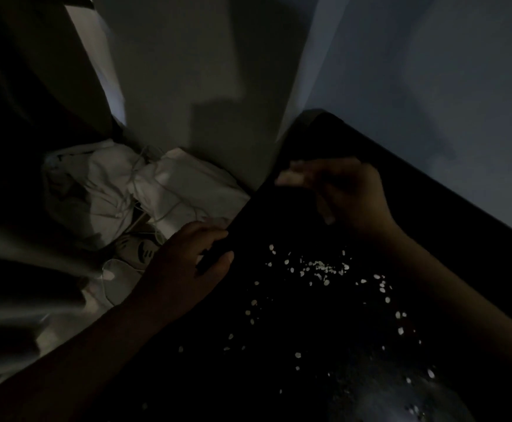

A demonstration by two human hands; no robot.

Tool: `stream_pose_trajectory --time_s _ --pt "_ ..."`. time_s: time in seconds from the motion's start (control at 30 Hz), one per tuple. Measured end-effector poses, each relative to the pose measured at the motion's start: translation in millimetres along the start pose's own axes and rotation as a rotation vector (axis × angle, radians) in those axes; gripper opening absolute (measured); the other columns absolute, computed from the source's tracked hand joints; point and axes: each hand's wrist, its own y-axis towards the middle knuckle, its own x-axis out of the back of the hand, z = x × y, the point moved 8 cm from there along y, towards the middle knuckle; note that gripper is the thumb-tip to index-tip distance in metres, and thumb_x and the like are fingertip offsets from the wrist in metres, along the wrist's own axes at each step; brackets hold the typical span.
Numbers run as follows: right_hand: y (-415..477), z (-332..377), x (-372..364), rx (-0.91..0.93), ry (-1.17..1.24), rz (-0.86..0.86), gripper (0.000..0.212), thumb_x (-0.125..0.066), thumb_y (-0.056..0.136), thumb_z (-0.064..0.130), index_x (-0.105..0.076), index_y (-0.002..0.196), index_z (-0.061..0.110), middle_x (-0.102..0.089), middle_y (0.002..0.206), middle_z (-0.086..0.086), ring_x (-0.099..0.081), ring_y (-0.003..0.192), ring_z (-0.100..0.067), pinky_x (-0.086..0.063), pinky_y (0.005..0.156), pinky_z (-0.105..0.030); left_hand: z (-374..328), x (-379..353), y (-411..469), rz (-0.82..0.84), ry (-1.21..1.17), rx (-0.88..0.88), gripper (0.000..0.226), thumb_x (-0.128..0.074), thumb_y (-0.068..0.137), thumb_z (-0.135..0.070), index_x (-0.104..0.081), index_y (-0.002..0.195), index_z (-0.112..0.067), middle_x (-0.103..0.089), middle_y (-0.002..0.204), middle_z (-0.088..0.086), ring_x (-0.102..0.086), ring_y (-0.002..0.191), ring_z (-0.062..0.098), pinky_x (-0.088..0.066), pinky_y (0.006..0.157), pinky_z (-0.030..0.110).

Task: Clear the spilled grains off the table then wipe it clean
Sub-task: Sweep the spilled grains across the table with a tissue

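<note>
Small pale oval grains [318, 266] lie scattered on the smooth black table [264, 214]. The left hand [187, 263] is cupped at its edge. The right hand [349, 193] hovers blurred, fingers loosely bent — whether either holds anything, I cannot tell.

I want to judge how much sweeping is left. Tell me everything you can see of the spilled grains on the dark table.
The small, pale, whitish grains lie loose and scattered over the black table top, in no pile. They are thickest in a band near the middle and thin out toward the near and right sides. The left hand at the table's left edge and the right hand beyond them touch none visibly. Their kind cannot be told.
</note>
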Motion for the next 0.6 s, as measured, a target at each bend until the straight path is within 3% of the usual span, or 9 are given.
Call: stream_pose_trajectory --time_s 0.07,0.1,0.2,0.33,0.4,0.5,0.6 --pt "28.4 -7.2 -13.7 -0.002 -0.085 -0.039 0.018 -0.065 0.089 0.013 -0.075 0.097 0.026 -0.067 0.067 0.026 -0.058 0.051 0.005 -0.045 0.053 -0.015 8.1 2.5 -7.2 0.032 -0.022 0.050 0.048 -0.049 0.081 -0.053 -0.064 0.113 -0.020 -0.056 0.111 -0.012 -0.057 0.094 -0.001 -0.044 0.080 0.007" --pt "35.8 -14.6 -25.0 -0.027 -0.119 -0.033 0.016 -0.067 0.088 0.011 -0.076 0.097 0.020 -0.069 0.071 0.025 -0.062 0.062 0.007 -0.051 0.061 -0.017 11.3 3.9 -10.9 0.043 -0.025 0.072 0.047 -0.049 0.081 -0.055 -0.063 0.114 -0.024 -0.056 0.112 -0.013 -0.059 0.094 -0.001 -0.046 0.078 0.008" --pt "19.5 -15.1 -57.0 0.060 -0.195 0.047 0.019 -0.064 0.082 0.005 -0.077 0.094 0.011 -0.074 0.098 0.000 -0.070 0.094 -0.011 -0.055 0.087 -0.030 13.2 9.6 -18.9 0.049 0.025 0.076 0.042 -0.052 0.081 -0.054 -0.060 0.115 -0.031 -0.056 0.111 -0.016 -0.058 0.094 -0.004 -0.046 0.073 0.007" --pt "-49.8 -0.4 -70.7 0.120 -0.055 0.144 0.016 -0.063 0.088 0.013 -0.076 0.097 0.012 -0.073 0.104 -0.002 -0.067 0.105 -0.011 -0.051 0.092 -0.031 12.6 17.3 -27.4 0.032 0.080 0.065 0.042 -0.058 0.081 -0.045 -0.064 0.113 -0.019 -0.057 0.102 -0.011 -0.050 0.091 -0.019 -0.038 0.072 -0.002" --pt "-78.9 5.2 -71.4 0.070 0.013 0.206 0.015 -0.063 0.087 0.019 -0.077 0.094 0.017 -0.073 0.101 0.003 -0.067 0.103 -0.007 -0.048 0.091 -0.025 13.7 19.6 -33.9 0.047 0.071 0.079 0.045 -0.056 0.081 -0.047 -0.066 0.111 -0.015 -0.059 0.099 -0.010 -0.052 0.091 -0.015 -0.038 0.073 -0.002" --pt "-88.7 14.8 -60.5 -0.036 0.140 0.302 0.015 -0.064 0.083 0.013 -0.074 0.094 0.018 -0.074 0.088 0.013 -0.068 0.095 -0.002 -0.046 0.087 -0.014 17.1 25.6 -44.6 0.028 0.040 0.078 0.052 -0.050 0.081 -0.051 -0.066 0.110 -0.011 -0.059 0.099 -0.008 -0.056 0.088 -0.001 -0.046 0.073 0.007" --pt "-58.2 23.7 -45.1 -0.016 0.163 0.213 0.020 -0.060 0.085 0.003 -0.076 0.090 0.014 -0.075 0.090 0.010 -0.070 0.093 -0.006 -0.050 0.085 -0.019 27.8 27.8 -58.4 0.028 0.011 0.135 0.052 -0.050 0.079 -0.055 -0.064 0.113 -0.017 -0.058 0.105 -0.012 -0.059 0.088 0.002 -0.054 0.076 0.026"
